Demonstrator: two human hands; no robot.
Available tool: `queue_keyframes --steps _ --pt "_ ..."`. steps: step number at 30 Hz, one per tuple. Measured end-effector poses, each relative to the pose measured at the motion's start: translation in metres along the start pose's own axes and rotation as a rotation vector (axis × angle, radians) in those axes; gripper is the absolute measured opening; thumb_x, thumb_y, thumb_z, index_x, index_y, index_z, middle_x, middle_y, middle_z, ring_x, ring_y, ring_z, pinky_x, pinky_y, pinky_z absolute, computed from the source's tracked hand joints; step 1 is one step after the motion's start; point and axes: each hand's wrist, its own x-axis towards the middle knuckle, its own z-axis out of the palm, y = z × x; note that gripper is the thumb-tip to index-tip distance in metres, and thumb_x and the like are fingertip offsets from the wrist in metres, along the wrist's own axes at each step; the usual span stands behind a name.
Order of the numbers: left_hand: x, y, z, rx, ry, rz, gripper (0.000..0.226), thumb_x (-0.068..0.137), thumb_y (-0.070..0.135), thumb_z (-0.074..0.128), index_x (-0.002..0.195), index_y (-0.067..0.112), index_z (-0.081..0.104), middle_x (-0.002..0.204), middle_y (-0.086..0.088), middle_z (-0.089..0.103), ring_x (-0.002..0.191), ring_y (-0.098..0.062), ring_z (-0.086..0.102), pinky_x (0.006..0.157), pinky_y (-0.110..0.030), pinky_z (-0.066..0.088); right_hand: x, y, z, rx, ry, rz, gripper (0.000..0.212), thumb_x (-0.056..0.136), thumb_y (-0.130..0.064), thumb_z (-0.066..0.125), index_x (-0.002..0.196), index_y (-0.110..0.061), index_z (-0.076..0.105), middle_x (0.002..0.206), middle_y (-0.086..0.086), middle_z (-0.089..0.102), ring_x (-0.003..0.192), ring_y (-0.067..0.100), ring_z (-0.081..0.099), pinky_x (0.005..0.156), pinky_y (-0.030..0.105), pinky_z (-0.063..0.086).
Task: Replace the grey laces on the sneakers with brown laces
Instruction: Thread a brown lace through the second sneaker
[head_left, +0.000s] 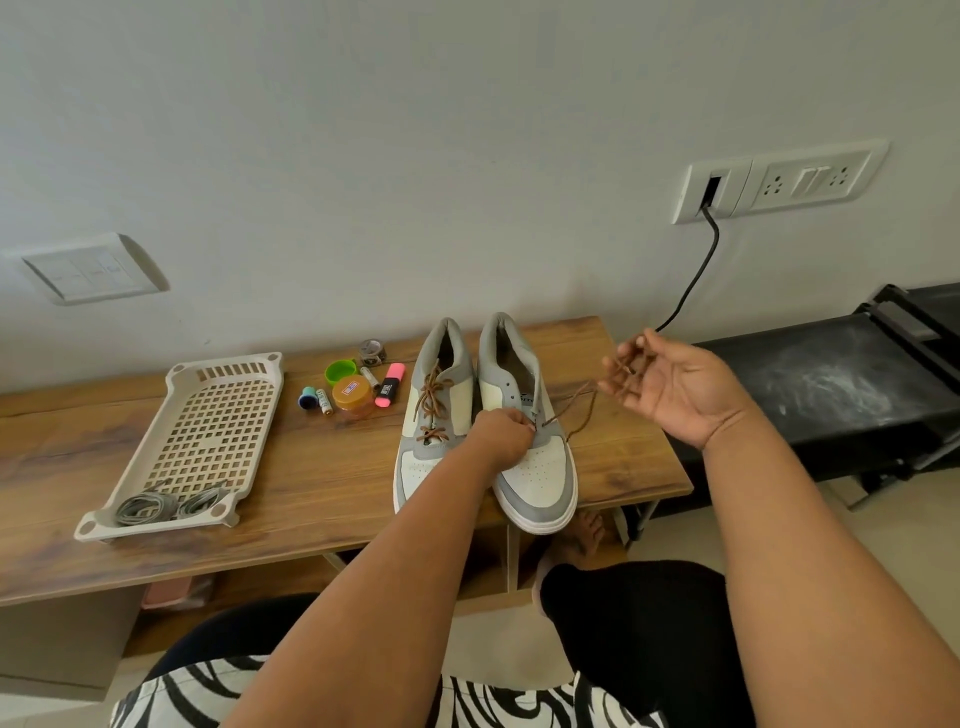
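Left hand pinches brown lace at right sneaker eyelet; right hand, fingers loosely curled, holds slack. Risk: uneven pull leaves mismatched ends.

A pale grey-white wall runs behind a wood-grain bench set against it. On the wall, a white switch plate sits above the bench's left end, and a white socket panel above its right end, with a black cable hanging from it. Right of the bench stands a black rack. The floor is light tile.
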Motion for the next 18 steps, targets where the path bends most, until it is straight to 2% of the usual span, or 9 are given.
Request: queue_keyframes --steps 3,5,7,9,11,13,16,18 --pt "-0.007 0.004 -0.001 0.159 0.093 0.067 0.023 0.101 0.024 0.050 0.108 0.008 0.065 0.098 -0.008 0.062 0.087 -0.020 0.057 0.076 -0.029 0.050 0.011 0.015 0.004 -0.403 0.165 0.162 0.022 0.098 -0.027 0.053 0.078 -0.017 0.056 0.072 0.001 0.059 0.064 0.014 0.060 0.075 0.035 0.051" --pt "-0.015 0.008 -0.003 0.209 0.154 0.087 0.023 0.101 0.026 0.050 0.107 0.009 0.064 0.099 -0.008 0.064 0.086 -0.018 0.057 0.077 -0.030 0.050 0.015 0.022 0.014 -0.754 0.283 0.198 0.026 0.098 -0.033 0.055 0.078 -0.017 0.058 0.070 -0.001 0.052 0.058 0.012 0.050 0.069 0.033 0.049" --pt "-0.023 0.014 -0.008 0.210 0.131 0.057 0.027 0.102 0.029 0.048 0.109 0.006 0.062 0.101 -0.010 0.065 0.086 -0.019 0.057 0.077 -0.030 0.050 0.015 0.025 0.020 -1.142 0.345 0.179 0.025 0.099 -0.038 0.052 0.094 -0.015 0.061 0.082 0.001 0.057 0.073 0.016 0.054 0.077 0.036 0.050" --pt "-0.031 0.022 -0.017 0.129 0.029 -0.024 0.027 0.102 0.028 0.047 0.108 0.004 0.059 0.097 -0.010 0.063 0.082 -0.019 0.058 0.069 -0.027 0.049 0.010 0.025 0.028 -1.426 0.356 0.134 0.030 0.099 -0.039 0.052 0.116 -0.016 0.059 0.104 0.002 0.060 0.098 0.021 0.058 0.086 0.037 0.047" --pt "-0.042 0.031 -0.029 -0.064 -0.009 -0.064 0.017 0.100 0.020 0.048 0.101 0.006 0.057 0.092 -0.008 0.061 0.068 -0.014 0.057 0.054 -0.022 0.046 0.001 0.024 0.041 -1.494 0.346 0.063 0.028 0.099 -0.033 0.053 0.122 -0.018 0.057 0.115 0.001 0.058 0.104 0.019 0.054 0.083 0.032 0.043" --pt "-0.059 0.039 -0.043 -0.222 0.042 -0.028 0.013 0.099 0.012 0.047 0.089 0.008 0.056 0.081 -0.004 0.058 0.059 -0.009 0.052 0.047 -0.019 0.042 -0.005 0.024 0.055 -1.445 0.297 -0.022 0.024 0.101 -0.025 0.051 0.124 -0.021 0.057 0.119 -0.002 0.058 0.102 0.015 0.052 0.076 0.027 0.041" --pt "-0.088 0.045 -0.059 -0.263 0.042 0.111 0.029 0.100 0.007 0.042 0.073 0.012 0.053 0.079 -0.002 0.056 0.063 -0.010 0.051 0.053 -0.018 0.038 -0.018 0.030 0.085 -1.373 0.191 -0.146 0.029 0.099 -0.016 0.052 0.124 -0.030 0.058 0.121 -0.006 0.057 0.104 0.011 0.053 0.079 0.024 0.042" --pt "-0.105 0.045 -0.064 -0.331 0.011 0.164 0.029 0.100 0.011 0.041 0.075 0.012 0.056 0.083 -0.003 0.060 0.067 -0.011 0.054 0.057 -0.018 0.038 -0.029 0.034 0.102 -1.456 0.110 -0.217 0.034 0.097 -0.015 0.057 0.126 -0.032 0.058 0.119 -0.010 0.056 0.106 0.009 0.051 0.076 0.012 0.039"
